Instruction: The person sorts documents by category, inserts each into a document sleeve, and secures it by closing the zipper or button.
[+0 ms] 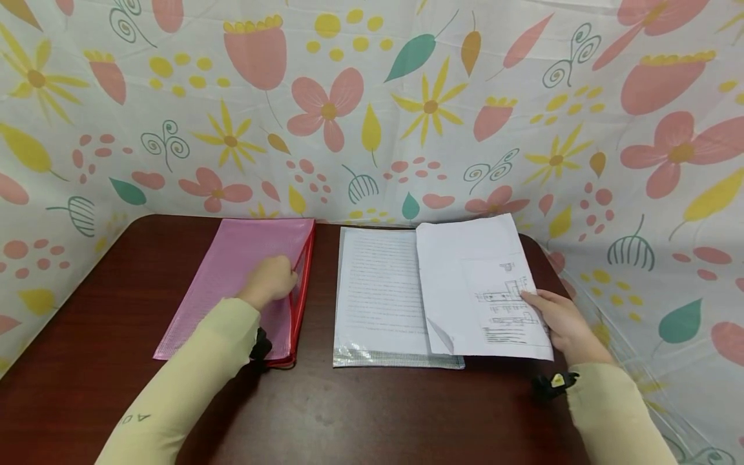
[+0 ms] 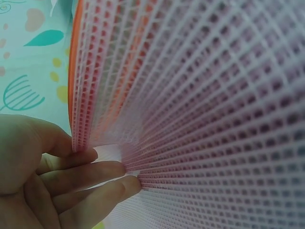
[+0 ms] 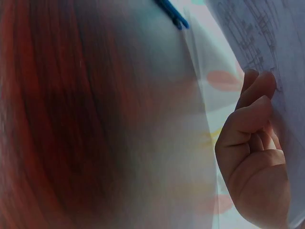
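Observation:
A pink mesh zip pouch [image 1: 232, 278] with a red zip edge lies on the left of the table. My left hand [image 1: 269, 282] pinches the upper layer at its right side, and the mouth gapes there. In the left wrist view, the thumb and fingers [image 2: 109, 168] grip the mesh edge. At the right, my right hand [image 1: 555, 320] holds printed paper [image 1: 465, 271] by its right edge, thumb on top. The paper's lower left corner is folded up. It overlaps a pale mesh-edged pouch [image 1: 401, 359] with a page of printed lines [image 1: 378, 284] showing.
The dark wooden table [image 1: 349, 413] has rounded far corners. A flower-patterned cloth [image 1: 372, 116] hangs behind it and along the sides. Both wrists carry a black strap [image 1: 549, 385]. A small blue strip [image 3: 172, 13] shows at the top of the right wrist view.

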The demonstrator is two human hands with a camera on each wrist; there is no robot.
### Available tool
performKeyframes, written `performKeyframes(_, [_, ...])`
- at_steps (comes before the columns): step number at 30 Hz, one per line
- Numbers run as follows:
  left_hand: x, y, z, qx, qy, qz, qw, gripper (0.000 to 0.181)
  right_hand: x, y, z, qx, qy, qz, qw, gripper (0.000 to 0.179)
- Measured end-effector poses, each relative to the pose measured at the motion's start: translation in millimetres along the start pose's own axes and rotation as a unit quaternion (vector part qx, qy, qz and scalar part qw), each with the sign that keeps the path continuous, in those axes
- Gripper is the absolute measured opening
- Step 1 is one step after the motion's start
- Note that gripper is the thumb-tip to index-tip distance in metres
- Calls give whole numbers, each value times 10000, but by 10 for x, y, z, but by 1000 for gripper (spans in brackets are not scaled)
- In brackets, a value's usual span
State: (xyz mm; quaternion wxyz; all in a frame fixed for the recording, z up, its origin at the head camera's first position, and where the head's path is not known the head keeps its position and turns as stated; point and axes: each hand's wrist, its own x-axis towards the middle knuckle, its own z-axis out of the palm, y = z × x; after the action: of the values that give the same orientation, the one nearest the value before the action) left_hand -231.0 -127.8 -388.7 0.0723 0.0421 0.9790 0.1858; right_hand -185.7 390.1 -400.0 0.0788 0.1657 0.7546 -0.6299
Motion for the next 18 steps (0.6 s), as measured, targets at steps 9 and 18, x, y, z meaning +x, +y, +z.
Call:
performKeyframes(9, [17,96,44,-259,26,146,9996,35,14,-66,198,-95,-222,-44,9997,48])
performKeyframes(18, [20,191,85,-447,45,196,9988,32,67,-111,430,-272,-532,-78,9982,59])
